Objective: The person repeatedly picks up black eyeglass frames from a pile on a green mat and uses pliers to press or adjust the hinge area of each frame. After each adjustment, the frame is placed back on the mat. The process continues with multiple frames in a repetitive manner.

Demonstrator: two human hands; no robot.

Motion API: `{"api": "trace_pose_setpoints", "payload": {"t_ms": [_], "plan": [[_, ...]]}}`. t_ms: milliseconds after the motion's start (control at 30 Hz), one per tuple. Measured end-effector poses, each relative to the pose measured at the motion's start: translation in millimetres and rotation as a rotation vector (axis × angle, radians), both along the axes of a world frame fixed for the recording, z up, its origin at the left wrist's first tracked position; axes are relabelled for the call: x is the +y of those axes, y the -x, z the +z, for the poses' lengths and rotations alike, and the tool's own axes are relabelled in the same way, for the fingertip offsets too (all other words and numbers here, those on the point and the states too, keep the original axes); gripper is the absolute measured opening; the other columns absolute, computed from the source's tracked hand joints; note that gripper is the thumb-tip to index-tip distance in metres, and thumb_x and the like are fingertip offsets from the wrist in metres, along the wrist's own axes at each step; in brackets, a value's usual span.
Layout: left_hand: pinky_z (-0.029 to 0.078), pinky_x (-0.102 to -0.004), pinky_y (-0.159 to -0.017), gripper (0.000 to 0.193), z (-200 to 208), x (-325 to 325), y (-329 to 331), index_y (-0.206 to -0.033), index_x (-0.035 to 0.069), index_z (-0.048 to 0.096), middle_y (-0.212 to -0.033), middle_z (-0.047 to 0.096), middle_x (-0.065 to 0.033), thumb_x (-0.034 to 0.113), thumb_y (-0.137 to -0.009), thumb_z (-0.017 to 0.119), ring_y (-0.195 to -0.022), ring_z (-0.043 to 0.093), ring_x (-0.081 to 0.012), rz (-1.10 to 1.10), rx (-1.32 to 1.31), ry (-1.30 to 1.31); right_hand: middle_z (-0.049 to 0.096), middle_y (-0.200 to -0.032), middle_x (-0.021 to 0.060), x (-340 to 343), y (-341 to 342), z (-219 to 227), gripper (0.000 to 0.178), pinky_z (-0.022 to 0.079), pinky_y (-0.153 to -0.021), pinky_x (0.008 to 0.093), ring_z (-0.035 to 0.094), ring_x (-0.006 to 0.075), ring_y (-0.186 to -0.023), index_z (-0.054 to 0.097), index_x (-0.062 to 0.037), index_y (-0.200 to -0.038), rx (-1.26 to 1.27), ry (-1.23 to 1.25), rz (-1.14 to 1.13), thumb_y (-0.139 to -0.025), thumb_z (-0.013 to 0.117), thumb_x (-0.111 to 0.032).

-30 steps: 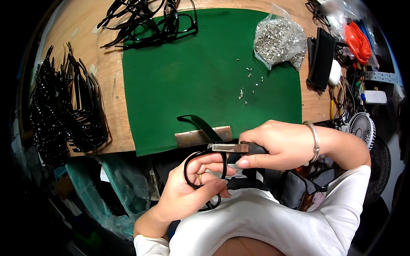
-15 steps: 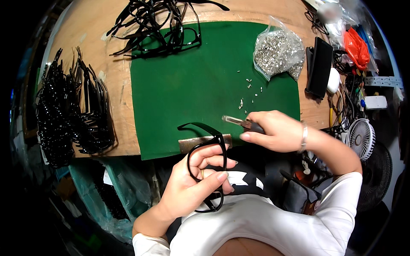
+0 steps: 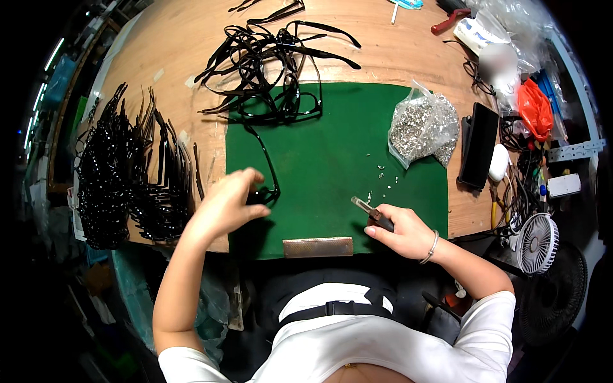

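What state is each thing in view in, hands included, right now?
Left hand: half-curled; grip unclear.
Right hand: closed around the tool.
The tool: pointing forward-left.
Glasses frame: by the left hand, one temple extended.
Frame heap: tangled.
Plastic bag: bulging.
Loose pieces: scattered.
Green mat: spread flat.
Red bag: crumpled.
White fan: running or not, unclear.
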State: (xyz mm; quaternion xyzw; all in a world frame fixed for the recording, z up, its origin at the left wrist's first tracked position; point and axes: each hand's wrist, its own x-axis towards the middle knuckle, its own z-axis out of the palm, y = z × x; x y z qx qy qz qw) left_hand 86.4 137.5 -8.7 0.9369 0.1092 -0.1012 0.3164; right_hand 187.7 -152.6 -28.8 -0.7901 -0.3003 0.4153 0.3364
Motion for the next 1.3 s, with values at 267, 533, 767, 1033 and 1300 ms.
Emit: {"api": "trace_pose_setpoints", "payload": {"t_ms": [267, 533, 767, 1033, 1300], "plan": [[0.042, -0.0374, -0.067, 0.013, -37, 36, -95, -0.083, 0.008, 0.053, -0.083, 0.053, -0.0092, 0.006, -0.071, 0.059, -0.079, 0.049, -0.0286, 0.118, -0.71, -0.75, 0.055, -0.068, 0.0175, 7, 8, -1, 0.029, 0.044, -0.06, 0.0362, 0.056, 0.0312, -0.064, 0.054, 0.0004, -0.084, -0.088, 0.016, 0.034, -0.078, 0.058, -0.028], [0.047, -0.0289, -0.065, 0.015, 64, -5, -88, -0.088, 0.002, 0.046, -0.085, 0.059, -0.0131, 0.017, -0.087, 0.048, -0.066, 0.057, -0.0175, 0.304, -0.45, 0.963, 0.049, -0.104, 0.0121, -6, 24, 8, 0.035, 0.044, -0.068, 0.0361, 0.054, 0.0301, -0.079, 0.05, -0.0025, -0.101, -0.617, -0.04, 0.179, -0.069, 0.062, -0.009], [0.048, -0.0284, -0.045, 0.049, 70, -76, 16, -0.124, -0.001, 0.032, -0.094, 0.058, -0.0222, 0.036, -0.092, 0.025, -0.035, 0.046, -0.0146, 0.334, -0.396, 1.333, 0.046, -0.103, 0.0125, -21, 27, 4, 0.04, 0.042, -0.07, 0.0367, 0.054, 0.0268, -0.08, 0.048, -0.0016, -0.105, -0.651, -0.011, 0.185, -0.067, 0.061, -0.008], [0.045, -0.0197, -0.071, 0.085, 23, -139, 46, -0.131, 0.002, 0.008, -0.104, 0.054, -0.0219, -0.01, -0.068, 0.063, -0.08, 0.058, -0.0134, 0.359, -0.443, 1.096, 0.052, -0.075, 0.0142, -6, 1, -27, 0.02, 0.042, -0.069, 0.04, 0.053, 0.0317, -0.074, 0.05, -0.0017, -0.084, -0.595, -0.041, 0.029, -0.067, 0.059, -0.005], [0.049, -0.0262, -0.069, 0.097, 5, -143, 51, -0.134, 0.006, -0.002, -0.102, 0.052, -0.0195, -0.008, -0.064, 0.065, -0.07, 0.057, -0.0138, 0.321, -0.554, 1.146, 0.051, -0.079, 0.0143, 2, 1, -23, 0.017, 0.042, -0.065, 0.0394, 0.052, 0.0319, -0.072, 0.05, -0.0014, -0.083, -0.579, -0.013, 0.087, -0.069, 0.059, -0.006]]}}
